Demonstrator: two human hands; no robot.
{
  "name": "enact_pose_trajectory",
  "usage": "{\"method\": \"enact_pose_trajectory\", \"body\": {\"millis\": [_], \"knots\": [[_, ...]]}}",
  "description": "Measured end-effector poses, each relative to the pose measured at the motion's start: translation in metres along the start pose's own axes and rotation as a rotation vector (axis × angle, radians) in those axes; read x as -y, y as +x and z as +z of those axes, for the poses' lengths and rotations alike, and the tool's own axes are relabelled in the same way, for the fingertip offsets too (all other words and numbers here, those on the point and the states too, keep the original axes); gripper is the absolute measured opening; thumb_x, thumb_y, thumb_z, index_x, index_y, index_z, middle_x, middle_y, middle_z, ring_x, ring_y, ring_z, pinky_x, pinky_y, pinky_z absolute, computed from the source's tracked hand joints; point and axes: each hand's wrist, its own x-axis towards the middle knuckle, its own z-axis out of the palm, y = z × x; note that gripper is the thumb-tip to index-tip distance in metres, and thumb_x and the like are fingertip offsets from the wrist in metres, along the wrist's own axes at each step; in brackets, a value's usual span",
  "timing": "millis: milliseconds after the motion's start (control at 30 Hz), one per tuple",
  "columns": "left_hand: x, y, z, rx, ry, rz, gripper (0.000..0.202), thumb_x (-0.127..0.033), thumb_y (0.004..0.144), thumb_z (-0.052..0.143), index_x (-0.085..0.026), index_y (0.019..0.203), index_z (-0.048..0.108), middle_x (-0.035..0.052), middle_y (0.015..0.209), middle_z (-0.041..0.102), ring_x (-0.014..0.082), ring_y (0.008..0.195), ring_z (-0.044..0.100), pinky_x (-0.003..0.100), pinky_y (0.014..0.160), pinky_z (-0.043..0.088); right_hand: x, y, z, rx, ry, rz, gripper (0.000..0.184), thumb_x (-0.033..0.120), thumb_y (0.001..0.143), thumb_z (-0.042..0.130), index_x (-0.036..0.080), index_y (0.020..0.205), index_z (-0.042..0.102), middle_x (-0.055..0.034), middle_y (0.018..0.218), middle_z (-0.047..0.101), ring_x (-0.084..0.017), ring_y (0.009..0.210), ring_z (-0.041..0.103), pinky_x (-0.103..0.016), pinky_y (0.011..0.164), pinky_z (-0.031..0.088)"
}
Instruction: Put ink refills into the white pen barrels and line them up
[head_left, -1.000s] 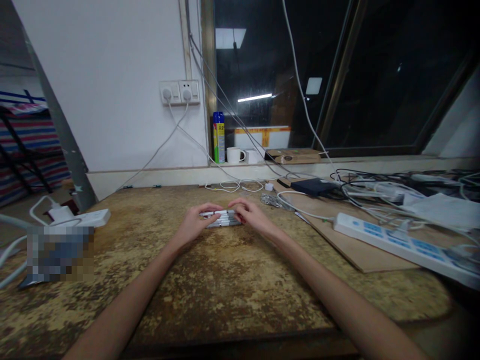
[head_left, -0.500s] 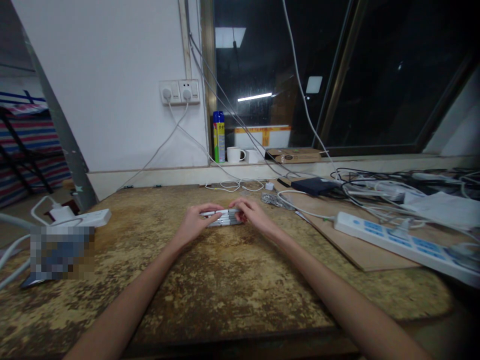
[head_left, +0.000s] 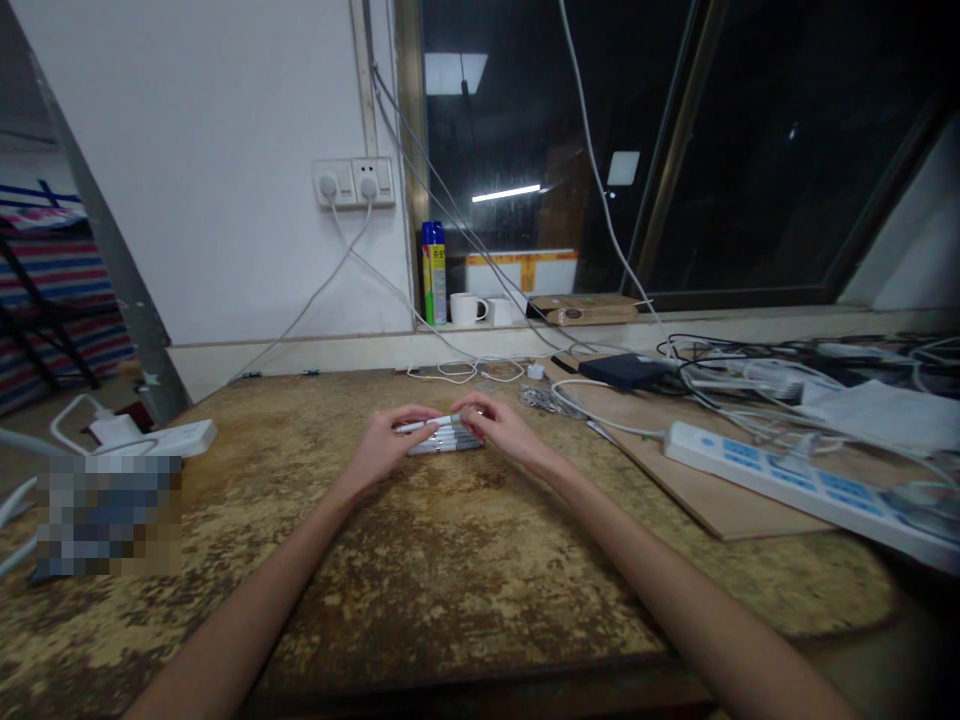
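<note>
Several slim white pens [head_left: 444, 438] lie side by side in a tight bundle on the worn brown table [head_left: 450, 570], a little beyond its middle. My left hand [head_left: 386, 443] curls round the bundle's left end. My right hand [head_left: 501, 428] curls round its right end, fingers bent over the top. Both hands press the pens together between them. One pen at the back sits slightly raised and tilted above the others.
A white power strip [head_left: 795, 485] with cables lies on a board at the right. A dark box [head_left: 626, 370] and tangled cords sit behind it. Another white strip [head_left: 161, 438] lies at the left. A spray can [head_left: 433, 273] and mugs [head_left: 469, 308] stand on the sill.
The hands stay on the pen bundle. The rear pen has lifted and tilted a little. The view has shifted slightly.
</note>
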Motion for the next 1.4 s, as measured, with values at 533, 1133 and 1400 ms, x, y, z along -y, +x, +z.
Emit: {"method": "enact_pose_trajectory", "body": {"millis": [533, 1133, 1400], "knots": [[-0.006, 0.000, 0.000, -0.008, -0.027, -0.014, 0.036, -0.049, 0.086, 0.068, -0.019, 0.102, 0.079, 0.0074, 0.103, 0.079, 0.0255, 0.097, 0.072, 0.035, 0.092, 0.053, -0.005, 0.001, 0.000, 0.060, -0.002, -0.034, 0.032, 0.047, 0.094, 0.053, 0.019, 0.100, 0.068, 0.0013, 0.071, 0.051, -0.014, 0.063, 0.041, -0.026, 0.057, 0.030], [-0.007, 0.000, 0.000, -0.038, -0.154, -0.146, 0.054, -0.049, 0.074, 0.081, -0.019, 0.117, 0.069, 0.0082, 0.094, 0.080, 0.0278, 0.092, 0.075, 0.033, 0.077, 0.057, 0.003, 0.000, 0.001, 0.083, 0.135, 0.085, 0.027, 0.042, 0.091, 0.051, 0.020, 0.099, 0.065, 0.0065, 0.057, 0.033, -0.013, 0.053, 0.031, -0.025, 0.053, 0.023], [0.000, 0.006, 0.002, -0.168, -0.349, -0.240, 0.048, -0.054, 0.078, 0.076, -0.016, 0.106, 0.070, 0.0094, 0.105, 0.077, 0.0238, 0.098, 0.071, 0.033, 0.085, 0.056, -0.001, -0.004, 0.012, 0.152, 0.207, 0.034, 0.036, 0.038, 0.088, 0.066, 0.022, 0.120, 0.061, -0.0033, 0.095, 0.070, -0.018, 0.091, 0.064, -0.032, 0.086, 0.047]]}}
